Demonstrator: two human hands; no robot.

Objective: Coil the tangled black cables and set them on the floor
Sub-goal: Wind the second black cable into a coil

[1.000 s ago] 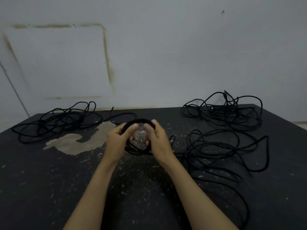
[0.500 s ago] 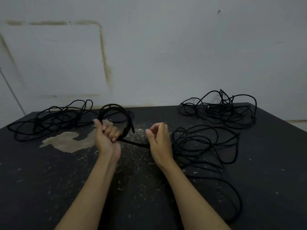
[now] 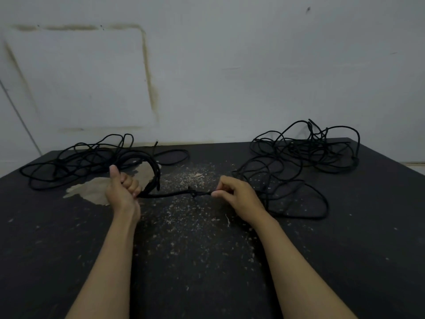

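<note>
My left hand point(image 3: 123, 189) grips a coil of black cable point(image 3: 154, 171) that arcs up over my fist. From the coil a stretch of the same cable point(image 3: 179, 194) runs right to my right hand point(image 3: 238, 194), which pinches it between thumb and fingertips. A small knot or kink shows in this stretch near my right hand. Behind my right hand the cable trails into a loose tangle point(image 3: 287, 192) lying on the black floor surface point(image 3: 195, 249).
Two more tangled black cable piles lie at the back: one at the left point(image 3: 76, 160), one at the right point(image 3: 308, 146). A pale worn patch point(image 3: 96, 192) and light debris mark the dark surface. A grey wall point(image 3: 207, 77) stands behind.
My hands have moved apart from the middle. The left hand carried the coil left, the right hand slid right along the cable, drawing a stretch taut between them.
</note>
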